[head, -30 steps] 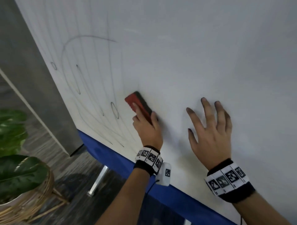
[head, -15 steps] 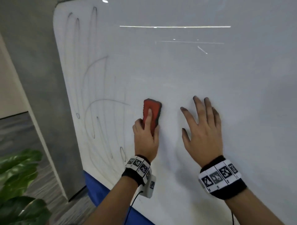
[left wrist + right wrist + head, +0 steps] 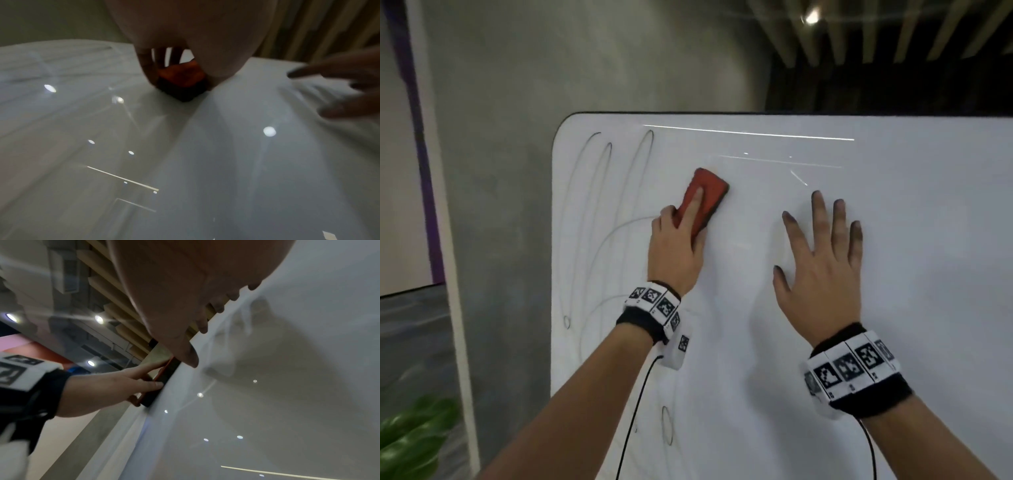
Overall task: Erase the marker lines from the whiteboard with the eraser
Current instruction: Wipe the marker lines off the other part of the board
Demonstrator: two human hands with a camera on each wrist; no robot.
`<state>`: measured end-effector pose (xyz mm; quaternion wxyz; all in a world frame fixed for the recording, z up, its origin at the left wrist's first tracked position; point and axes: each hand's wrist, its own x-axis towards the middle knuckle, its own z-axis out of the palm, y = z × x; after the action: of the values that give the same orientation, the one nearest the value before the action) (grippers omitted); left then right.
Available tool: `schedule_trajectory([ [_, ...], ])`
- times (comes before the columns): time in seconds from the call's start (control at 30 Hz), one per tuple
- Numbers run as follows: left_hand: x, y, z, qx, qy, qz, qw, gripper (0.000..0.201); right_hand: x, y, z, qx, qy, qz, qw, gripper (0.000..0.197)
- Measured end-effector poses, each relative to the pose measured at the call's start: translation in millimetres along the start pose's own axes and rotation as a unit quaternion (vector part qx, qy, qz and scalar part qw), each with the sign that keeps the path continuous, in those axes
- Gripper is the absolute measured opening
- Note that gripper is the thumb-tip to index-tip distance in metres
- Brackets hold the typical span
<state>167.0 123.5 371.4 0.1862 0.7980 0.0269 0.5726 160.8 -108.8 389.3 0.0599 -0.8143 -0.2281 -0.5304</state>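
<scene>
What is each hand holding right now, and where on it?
The left hand grips the red eraser by its lower end, index finger along its back. The right hand holds nothing, resting flat on the whiteboard.

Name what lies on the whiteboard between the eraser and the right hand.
Only bare whiteboard: the head view shows no marker lines between the eraser and the right hand.

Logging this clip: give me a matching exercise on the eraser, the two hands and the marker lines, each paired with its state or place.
Column 1:
1. eraser
2. left hand
3. right hand
4. marker lines

Column 2:
a. flat on the whiteboard, fingers spread, holding nothing
b. red-backed, dark pad against the board
c. grips the eraser
d. thin loops on the board's left part

Pairs: 1-b, 2-c, 3-a, 4-d
</scene>
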Motion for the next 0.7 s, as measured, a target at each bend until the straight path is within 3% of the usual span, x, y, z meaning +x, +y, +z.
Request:
schedule_trajectory([
  [0.1,62,-30,-17,-0.018,0.024,-0.169,0.985,0.066,26,-9,3,-0.004,0.008,0.012,1.0,0.079],
  [0.17,90,-38,-24,0.003,0.013,-0.201,0.98,0.066,37,-18,5,-0.011,0.006,0.018,1.0,0.079],
  [0.33,97,-32,-23,0.015,0.028,0.015,0.999,0.065,52,-55,14,-0.023,0.001,-0.013,1.0,0.08],
  [0.4,99,-50,-23,0.035,0.033,0.019,0.999,0.065,57,-67,19,-0.026,-0.003,-0.022,0.999,0.08],
  [0.53,119,-86,-27,0.024,0.032,-0.231,0.972,0.066,64,-75,28,-0.023,-0.013,-0.01,1.0,0.082],
  [0.57,121,-86,-28,0.026,0.025,-0.252,0.967,0.066,65,-76,30,-0.025,-0.014,-0.006,1.0,0.082],
  [0.63,115,-71,-27,0.023,0.018,-0.189,0.982,0.067,65,-80,32,-0.03,-0.013,0.002,0.999,0.082],
  [0.7,98,-48,-26,0.011,0.011,-0.03,0.999,0.065,68,-85,32,-0.035,-0.007,-0.005,0.999,0.082],
])
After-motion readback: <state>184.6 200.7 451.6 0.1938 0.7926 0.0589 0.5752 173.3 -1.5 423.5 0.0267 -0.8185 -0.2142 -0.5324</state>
